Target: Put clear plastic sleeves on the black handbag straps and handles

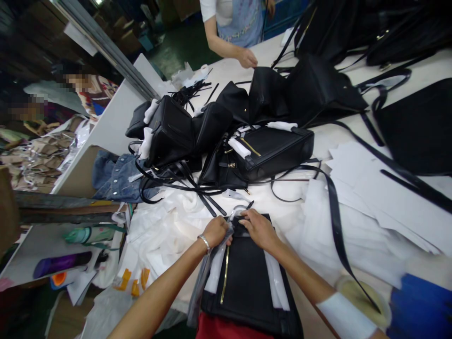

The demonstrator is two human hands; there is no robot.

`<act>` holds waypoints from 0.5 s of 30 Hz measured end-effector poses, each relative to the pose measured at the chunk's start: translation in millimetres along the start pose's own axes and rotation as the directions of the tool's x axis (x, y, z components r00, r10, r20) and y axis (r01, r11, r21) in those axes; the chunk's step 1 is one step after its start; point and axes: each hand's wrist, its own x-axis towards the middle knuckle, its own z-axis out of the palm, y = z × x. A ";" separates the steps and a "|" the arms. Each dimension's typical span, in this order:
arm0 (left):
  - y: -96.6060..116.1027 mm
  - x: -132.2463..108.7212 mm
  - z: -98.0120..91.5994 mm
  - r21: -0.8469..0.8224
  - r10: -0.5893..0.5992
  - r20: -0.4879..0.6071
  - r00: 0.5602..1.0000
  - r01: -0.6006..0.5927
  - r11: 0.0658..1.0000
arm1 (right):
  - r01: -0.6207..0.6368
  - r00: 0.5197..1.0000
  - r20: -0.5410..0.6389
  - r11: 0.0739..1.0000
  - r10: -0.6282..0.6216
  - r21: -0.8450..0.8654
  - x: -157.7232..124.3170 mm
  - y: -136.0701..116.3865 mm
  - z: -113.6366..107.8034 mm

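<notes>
A black bag (247, 278) with a gold zipper and white-wrapped straps lies flat at the table's near edge. At its top left edge my left hand (216, 231), with a bracelet at the wrist, is closed on clear plastic wrapping (226, 235). My right hand (259, 228) rests over the bag's top edge, fingers bent and pressed together near the wrapped handle (237, 211); what lies between its fingertips is too small to make out.
Several black bags (275, 150) with loose straps lie across the table beyond my hands. White sheets (391, 202) are on the right, crumpled white wrapping (165, 226) on the left. Across the table stands a person (229, 28). Bottles (63, 263) lie on a left shelf.
</notes>
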 end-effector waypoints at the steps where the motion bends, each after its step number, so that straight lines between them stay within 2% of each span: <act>1: 0.1 -0.2 -0.6 -0.001 -0.004 -0.003 1.000 0.004 1.000 | -0.011 1.000 -0.005 1.000 0.011 -0.001 1.3 1.6 1.2; 6: 2.6 -0.1 -2.9 -0.013 -0.048 -0.037 0.998 0.047 0.999 | 0.013 0.996 0.090 0.997 -0.019 0.072 3.3 -2.7 11.3; 10: 3.1 0.3 -4.0 0.021 -0.048 -0.057 0.997 0.050 0.999 | 0.040 0.990 0.130 0.987 -0.061 0.158 0.6 -10.6 9.0; 12: 3.0 1.5 -3.7 0.035 -0.061 -0.053 0.997 0.063 0.997 | 0.010 0.994 0.108 0.987 -0.028 0.163 1.3 -10.8 7.4; 15: 3.2 6.0 -2.6 0.035 -0.080 -0.041 0.996 0.082 0.996 | -0.068 0.997 0.048 0.995 0.065 0.069 5.5 -7.0 9.3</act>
